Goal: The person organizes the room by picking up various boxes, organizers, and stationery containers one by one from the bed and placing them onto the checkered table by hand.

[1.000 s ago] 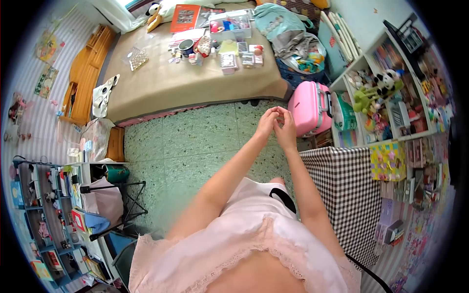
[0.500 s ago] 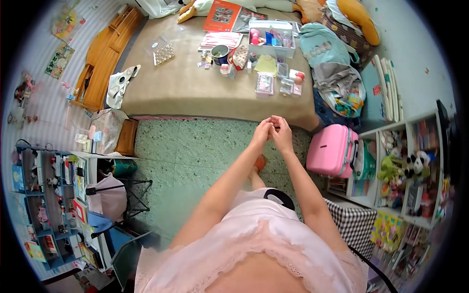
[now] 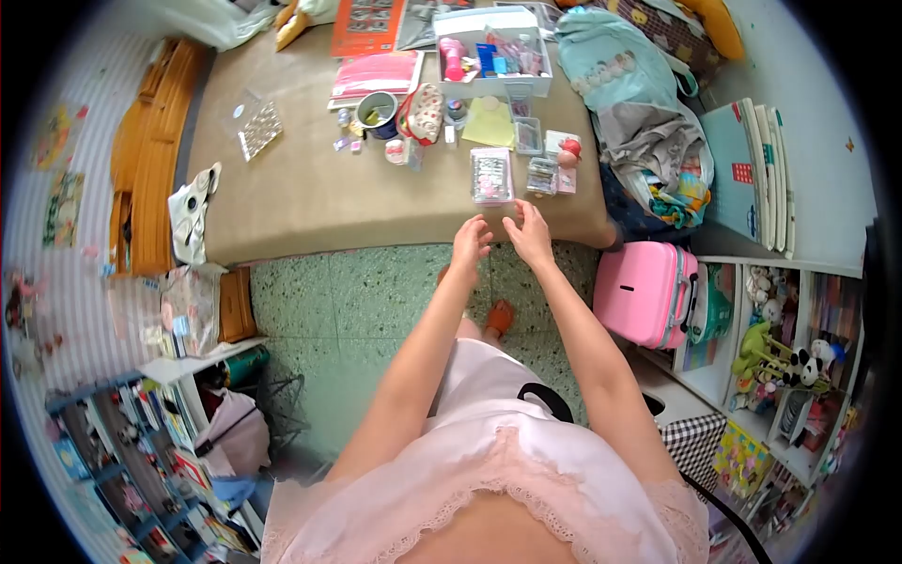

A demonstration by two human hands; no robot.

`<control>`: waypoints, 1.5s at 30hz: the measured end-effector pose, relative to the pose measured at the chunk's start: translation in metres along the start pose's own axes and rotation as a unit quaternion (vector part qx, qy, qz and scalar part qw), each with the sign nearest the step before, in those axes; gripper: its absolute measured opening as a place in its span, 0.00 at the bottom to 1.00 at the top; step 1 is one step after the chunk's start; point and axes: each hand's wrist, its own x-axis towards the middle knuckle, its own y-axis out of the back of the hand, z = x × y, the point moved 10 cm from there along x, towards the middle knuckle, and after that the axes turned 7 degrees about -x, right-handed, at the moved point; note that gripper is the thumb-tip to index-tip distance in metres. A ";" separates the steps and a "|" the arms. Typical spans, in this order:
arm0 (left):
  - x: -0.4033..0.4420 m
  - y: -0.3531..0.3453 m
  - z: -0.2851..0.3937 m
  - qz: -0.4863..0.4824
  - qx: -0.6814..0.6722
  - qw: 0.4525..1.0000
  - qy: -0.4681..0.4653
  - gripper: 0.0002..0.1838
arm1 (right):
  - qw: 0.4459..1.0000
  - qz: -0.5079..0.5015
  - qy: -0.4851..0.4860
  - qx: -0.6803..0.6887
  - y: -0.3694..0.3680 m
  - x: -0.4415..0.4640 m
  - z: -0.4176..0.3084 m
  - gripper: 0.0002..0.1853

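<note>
My left hand hangs in front of the bed's edge, fingers apart and nothing in it. Beside it on the right, my right hand is also open and empty, its fingertips just below a clear box of small items on the bed. To the right of that box are a stack of small cases and a pink box. Behind lie a yellow-green paper, a dark cup, a patterned pouch and a white bin of assorted items.
A pink suitcase stands on the floor at the right, before white shelves with plush toys. A bag of clothes is by the bed's right end. A folding chair and blue shelves are at the left.
My hands, earlier together at the fingertips, have separated and opened. The bed and the things on it now appear nearer to me.
</note>
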 end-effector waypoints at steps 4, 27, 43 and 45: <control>0.052 -0.001 0.001 0.032 0.027 0.999 0.019 0.24 | 0.997 -0.016 -0.062 -0.036 -0.014 0.023 0.035 0.24; 0.246 0.024 -0.032 -0.062 0.163 0.969 0.172 0.51 | 0.908 -0.179 -0.379 0.002 -0.146 0.124 0.160 0.49; 0.219 0.011 0.016 -0.129 0.162 0.976 0.072 0.33 | 0.937 -0.119 -0.323 0.063 -0.124 0.114 0.109 0.38; 0.194 -0.001 0.038 -0.123 0.169 0.975 0.072 0.32 | 0.945 -0.101 -0.304 0.068 -0.105 0.111 0.090 0.37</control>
